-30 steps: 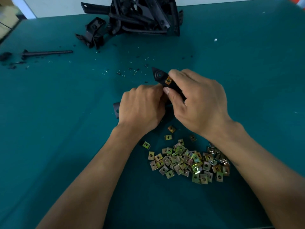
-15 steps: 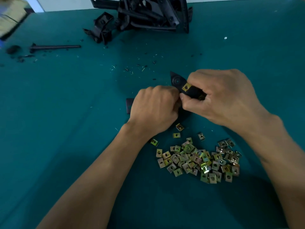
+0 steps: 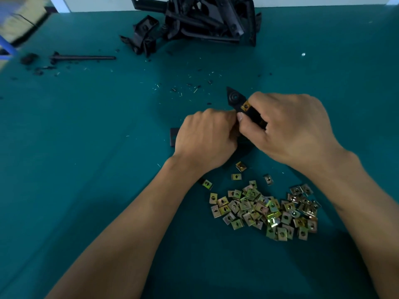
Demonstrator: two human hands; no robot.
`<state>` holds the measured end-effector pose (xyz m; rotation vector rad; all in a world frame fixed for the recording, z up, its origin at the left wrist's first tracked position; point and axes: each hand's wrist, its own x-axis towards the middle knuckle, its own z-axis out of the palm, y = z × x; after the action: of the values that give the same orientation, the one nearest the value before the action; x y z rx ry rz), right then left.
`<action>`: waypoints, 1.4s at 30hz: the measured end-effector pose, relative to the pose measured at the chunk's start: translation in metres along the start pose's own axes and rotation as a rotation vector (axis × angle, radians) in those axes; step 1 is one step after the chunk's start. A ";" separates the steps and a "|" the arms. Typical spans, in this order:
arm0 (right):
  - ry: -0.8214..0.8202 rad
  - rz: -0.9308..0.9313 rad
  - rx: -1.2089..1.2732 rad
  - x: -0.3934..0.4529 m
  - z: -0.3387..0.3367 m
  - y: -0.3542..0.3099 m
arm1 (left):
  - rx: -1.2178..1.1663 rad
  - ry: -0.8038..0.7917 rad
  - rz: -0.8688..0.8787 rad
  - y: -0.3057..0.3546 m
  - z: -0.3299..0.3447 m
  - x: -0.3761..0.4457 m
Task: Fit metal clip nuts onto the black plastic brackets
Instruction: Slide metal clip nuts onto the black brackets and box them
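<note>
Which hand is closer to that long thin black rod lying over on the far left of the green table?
Left. The left hand lies on the side of the long thin black rod; the right hand sits farther right.

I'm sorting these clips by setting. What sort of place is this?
Probably a factory or workshop assembly bench. A heap of metal clip nuts lies on a teal mat, black plastic brackets are piled at the back, and both hands hold one bracket.
</note>
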<state>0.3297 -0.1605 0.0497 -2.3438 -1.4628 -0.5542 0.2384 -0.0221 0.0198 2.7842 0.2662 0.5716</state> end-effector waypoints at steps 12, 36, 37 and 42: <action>-0.076 0.022 0.115 -0.001 -0.002 0.000 | 0.012 -0.009 -0.002 -0.001 0.001 -0.002; 0.021 -0.101 0.003 -0.006 0.005 0.016 | -0.003 0.062 -0.082 -0.006 0.001 -0.003; 0.007 -0.112 0.008 -0.005 0.006 0.014 | 0.004 0.053 -0.083 -0.008 0.001 -0.003; 0.028 -0.113 0.043 -0.001 0.008 0.009 | -0.012 0.097 -0.138 -0.010 -0.001 -0.003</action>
<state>0.3383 -0.1610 0.0416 -2.2226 -1.5862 -0.5756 0.2339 -0.0136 0.0164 2.7044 0.4693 0.6716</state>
